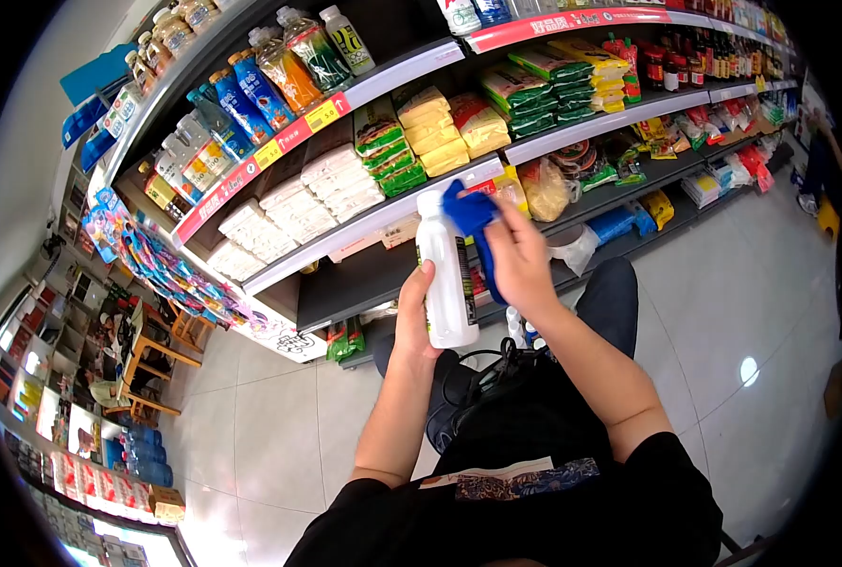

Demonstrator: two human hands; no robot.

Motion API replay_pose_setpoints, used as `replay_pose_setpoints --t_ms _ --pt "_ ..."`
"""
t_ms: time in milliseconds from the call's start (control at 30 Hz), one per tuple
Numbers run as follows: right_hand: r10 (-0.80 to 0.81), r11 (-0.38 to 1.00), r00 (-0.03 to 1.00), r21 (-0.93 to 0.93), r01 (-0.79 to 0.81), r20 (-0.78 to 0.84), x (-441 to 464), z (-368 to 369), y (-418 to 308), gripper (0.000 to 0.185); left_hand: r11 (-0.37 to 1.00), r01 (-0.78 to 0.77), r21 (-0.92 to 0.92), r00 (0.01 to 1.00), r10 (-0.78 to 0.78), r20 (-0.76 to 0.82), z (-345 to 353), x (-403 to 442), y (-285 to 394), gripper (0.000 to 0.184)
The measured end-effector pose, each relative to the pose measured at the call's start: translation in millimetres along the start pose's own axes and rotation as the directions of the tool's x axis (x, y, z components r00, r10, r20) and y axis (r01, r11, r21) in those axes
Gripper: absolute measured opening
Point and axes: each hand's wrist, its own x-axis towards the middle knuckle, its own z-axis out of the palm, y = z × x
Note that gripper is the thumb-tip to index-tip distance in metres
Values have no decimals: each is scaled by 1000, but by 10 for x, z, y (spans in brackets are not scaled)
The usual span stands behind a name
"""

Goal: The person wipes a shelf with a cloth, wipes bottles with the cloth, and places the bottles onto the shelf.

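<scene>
My left hand (pixel 415 307) is wrapped round the lower part of a white bottle (pixel 447 283) with a white cap and a dark label strip. The bottle stands nearly upright in front of the shelves. At its upper right side, my right hand (pixel 518 253) grips a blue cloth (pixel 471 215). Part of the cloth lies against the bottle near the cap, and the rest hangs down beside it. Both hands are above my lap.
A shelf unit (pixel 373 90) holds drink bottles (pixel 288 61) on top, with white packs (pixel 293 208), yellow packs (pixel 432 132) and green packs (pixel 383 146) below. Hanging colourful packets (pixel 170 265) are at its left end. A wooden table (pixel 142 350) stands farther left.
</scene>
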Motion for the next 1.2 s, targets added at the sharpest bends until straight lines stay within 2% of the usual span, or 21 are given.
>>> replay_pose_setpoints --t_ms 33,100,167,300,400,500,533,567,633,667,767,800,900,933,967,1067,1167,1200 --pt "45 992 995 -121 -34 86 4 37 -6 28 1000 -14 8 1000 14 4 22 -2 -15 46" --pt "-238 944 958 -194 267 163 -76 136 31 30 990 -134 40 989 131 68 112 -18 1 43" --pt "-218 941 963 -230 250 156 -193 151 21 29 982 -180 57 984 179 13 102 -19 -37 43" --pt "-255 882 925 -325 342 283 -542 123 -1 30 993 -111 45 989 115 -91 -55 72 -23 52" --pt "-257 824 883 -389 413 392 -746 117 -12 32 996 -69 58 998 69 3 -148 92 38 53" --pt "-293 840 884 -343 420 364 -589 102 31 30 995 -75 71 997 75 0 -104 74 -13 54" --pt "-334 824 878 -346 449 344 -496 114 -9 29 987 -123 108 992 126 -27 -78 69 -27 54" --pt "-374 786 862 -377 490 341 -392 116 -31 28 964 -197 178 980 198 15 -83 61 -59 47" --pt "-403 799 865 -346 492 299 -208 122 -27 27 976 -183 117 983 180 31 -48 33 -84 43" --pt "-368 846 895 -309 434 251 -152 131 -68 29 976 -191 101 982 190 18 -25 35 -86 40" --pt "-346 868 912 -295 400 218 -127 141 -28 28 977 -195 85 981 195 16 16 49 -74 39" --pt "-362 830 903 -361 425 231 -181 152 -40 29 968 -218 122 976 219 6 12 62 -88 39" --pt "-332 836 903 -358 416 274 -404 134 -18 30 983 -178 35 981 180 -76 -3 97 -55 42" --pt "-324 794 882 -409 450 341 -506 115 -48 31 993 -111 33 989 114 -97 21 70 8 47" --pt "-299 787 874 -419 453 384 -622 110 -29 32 993 -104 -47 994 106 31 -40 95 39 50" --pt "-311 778 837 -386 496 449 -785 113 -18 33 987 -160 -12 986 161 38 -127 170 97 52" --pt "-361 765 819 -361 533 446 -675 131 -25 33 973 -228 27 973 228 -23 -72 153 37 52" --pt "-385 758 819 -360 544 427 -571 149 -39 33 977 -211 -26 976 212 50 -35 79 18 51"
